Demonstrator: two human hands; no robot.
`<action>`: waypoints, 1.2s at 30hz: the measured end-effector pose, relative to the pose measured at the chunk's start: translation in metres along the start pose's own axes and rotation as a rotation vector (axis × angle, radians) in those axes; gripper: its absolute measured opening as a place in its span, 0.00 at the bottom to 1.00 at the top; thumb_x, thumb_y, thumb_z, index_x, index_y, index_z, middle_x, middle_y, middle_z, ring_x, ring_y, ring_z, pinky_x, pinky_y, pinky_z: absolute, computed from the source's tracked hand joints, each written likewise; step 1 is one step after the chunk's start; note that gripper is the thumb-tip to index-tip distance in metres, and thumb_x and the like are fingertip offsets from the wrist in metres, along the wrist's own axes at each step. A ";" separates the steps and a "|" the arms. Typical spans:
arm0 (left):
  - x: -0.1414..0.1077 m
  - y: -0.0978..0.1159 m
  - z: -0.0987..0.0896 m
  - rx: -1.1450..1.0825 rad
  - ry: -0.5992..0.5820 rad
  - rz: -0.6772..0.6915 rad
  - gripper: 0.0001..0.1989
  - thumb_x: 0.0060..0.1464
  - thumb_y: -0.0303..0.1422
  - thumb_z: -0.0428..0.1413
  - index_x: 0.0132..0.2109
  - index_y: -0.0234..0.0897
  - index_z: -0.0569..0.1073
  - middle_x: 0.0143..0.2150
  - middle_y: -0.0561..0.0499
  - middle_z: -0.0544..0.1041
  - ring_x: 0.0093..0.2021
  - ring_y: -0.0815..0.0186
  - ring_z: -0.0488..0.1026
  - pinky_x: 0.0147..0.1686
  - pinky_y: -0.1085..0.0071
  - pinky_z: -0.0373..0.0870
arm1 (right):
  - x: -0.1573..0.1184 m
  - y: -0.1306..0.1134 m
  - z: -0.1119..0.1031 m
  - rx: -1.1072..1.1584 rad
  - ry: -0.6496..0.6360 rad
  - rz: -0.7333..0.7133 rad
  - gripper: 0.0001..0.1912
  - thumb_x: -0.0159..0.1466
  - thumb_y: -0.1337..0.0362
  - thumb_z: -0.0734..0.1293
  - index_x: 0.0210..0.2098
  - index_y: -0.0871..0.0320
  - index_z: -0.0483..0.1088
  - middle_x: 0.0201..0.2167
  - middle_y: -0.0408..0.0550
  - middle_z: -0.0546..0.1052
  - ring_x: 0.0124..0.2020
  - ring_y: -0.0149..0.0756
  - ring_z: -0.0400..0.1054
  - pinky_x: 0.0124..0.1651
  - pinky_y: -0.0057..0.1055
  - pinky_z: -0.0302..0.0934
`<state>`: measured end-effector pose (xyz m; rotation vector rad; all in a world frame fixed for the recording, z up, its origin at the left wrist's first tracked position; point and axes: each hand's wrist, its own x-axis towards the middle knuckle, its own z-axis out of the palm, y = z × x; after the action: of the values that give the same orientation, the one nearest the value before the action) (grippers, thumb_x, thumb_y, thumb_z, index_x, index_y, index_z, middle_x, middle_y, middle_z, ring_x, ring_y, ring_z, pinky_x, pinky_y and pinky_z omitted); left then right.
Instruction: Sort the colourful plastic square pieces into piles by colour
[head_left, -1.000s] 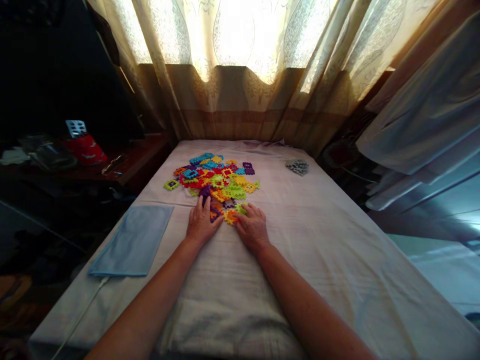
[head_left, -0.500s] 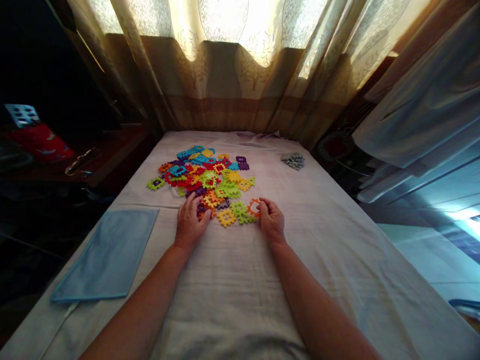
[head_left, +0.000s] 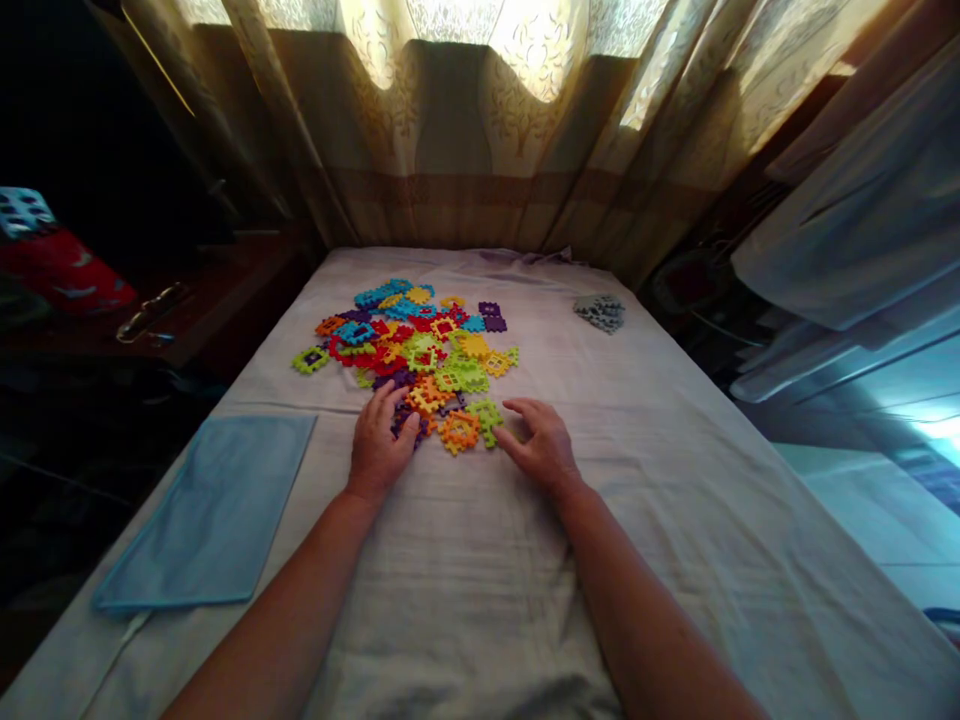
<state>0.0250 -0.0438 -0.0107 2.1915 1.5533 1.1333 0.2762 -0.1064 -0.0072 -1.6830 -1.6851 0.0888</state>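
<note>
A loose heap of colourful notched plastic pieces point(head_left: 424, 350) lies on the white cloth. My left hand point(head_left: 380, 440) rests at the heap's near left edge, fingers apart, touching purple and orange pieces. Thumb and fingers of my right hand point(head_left: 541, 440) are spread, with nothing between them, just right of a green piece point(head_left: 486, 420). An orange open-centred piece point(head_left: 459, 430) lies over a yellow one between my hands. Two purple pieces point(head_left: 492, 316) sit at the heap's far right.
Grey pieces point(head_left: 600, 312) are grouped at the far right of the cloth-covered surface point(head_left: 660, 480). A light blue flat pad point(head_left: 214, 510) with a cable lies at the left. Patterned curtains point(head_left: 480, 150) hang behind; a red item point(head_left: 67, 270) stands far left.
My right hand has let go of the orange open-centred piece, which now lies further left on the yellow one. Its fingers have opened. The view has shifted slightly; my left hand has hardly moved.
</note>
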 end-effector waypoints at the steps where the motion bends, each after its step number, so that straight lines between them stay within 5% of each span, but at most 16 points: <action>1: 0.000 0.000 0.000 0.007 -0.004 0.011 0.20 0.59 0.39 0.51 0.56 0.37 0.71 0.63 0.40 0.70 0.62 0.55 0.68 0.64 0.55 0.63 | -0.002 -0.001 -0.002 -0.029 -0.023 -0.021 0.20 0.58 0.54 0.69 0.48 0.57 0.75 0.48 0.56 0.78 0.51 0.47 0.69 0.56 0.43 0.61; 10: 0.000 0.001 0.000 0.033 -0.014 0.012 0.19 0.58 0.39 0.51 0.54 0.38 0.73 0.62 0.42 0.70 0.61 0.56 0.69 0.63 0.57 0.64 | -0.010 -0.015 0.000 -0.153 -0.151 0.002 0.19 0.58 0.57 0.69 0.47 0.57 0.73 0.44 0.55 0.77 0.48 0.47 0.68 0.52 0.42 0.59; 17: 0.000 0.002 -0.002 0.062 -0.029 0.017 0.19 0.58 0.39 0.51 0.54 0.39 0.73 0.63 0.42 0.70 0.62 0.53 0.68 0.63 0.54 0.63 | 0.011 0.021 -0.014 -0.141 0.072 0.114 0.18 0.59 0.56 0.67 0.46 0.58 0.72 0.44 0.56 0.78 0.46 0.47 0.70 0.51 0.41 0.61; 21: -0.003 0.014 -0.006 0.132 -0.063 0.146 0.20 0.58 0.39 0.53 0.56 0.43 0.73 0.65 0.45 0.68 0.67 0.51 0.61 0.67 0.47 0.54 | 0.037 0.054 -0.020 -0.213 0.128 0.240 0.19 0.59 0.55 0.66 0.46 0.58 0.72 0.42 0.55 0.78 0.43 0.47 0.70 0.48 0.41 0.62; 27: -0.009 0.028 -0.010 0.150 -0.325 0.450 0.17 0.58 0.40 0.55 0.54 0.51 0.76 0.63 0.50 0.71 0.69 0.51 0.58 0.68 0.42 0.45 | 0.040 0.073 -0.007 -0.293 0.164 0.334 0.18 0.59 0.56 0.65 0.45 0.59 0.73 0.41 0.57 0.76 0.44 0.48 0.68 0.48 0.43 0.60; 33: -0.009 0.029 -0.011 0.185 -0.380 0.428 0.15 0.57 0.37 0.56 0.51 0.50 0.78 0.63 0.50 0.71 0.69 0.50 0.58 0.68 0.40 0.46 | 0.039 0.065 -0.008 -0.223 0.212 0.229 0.15 0.60 0.60 0.64 0.44 0.59 0.75 0.44 0.57 0.77 0.47 0.48 0.67 0.51 0.44 0.60; 36: -0.009 0.029 -0.010 0.189 -0.369 0.406 0.12 0.57 0.38 0.57 0.48 0.48 0.79 0.62 0.49 0.72 0.68 0.50 0.60 0.68 0.40 0.46 | 0.040 0.052 -0.008 -0.076 0.070 0.102 0.13 0.62 0.60 0.64 0.43 0.57 0.76 0.39 0.53 0.78 0.42 0.42 0.70 0.49 0.39 0.63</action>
<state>0.0372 -0.0663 0.0089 2.7353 1.1316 0.6298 0.3294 -0.0672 -0.0115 -1.8074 -1.5691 0.0141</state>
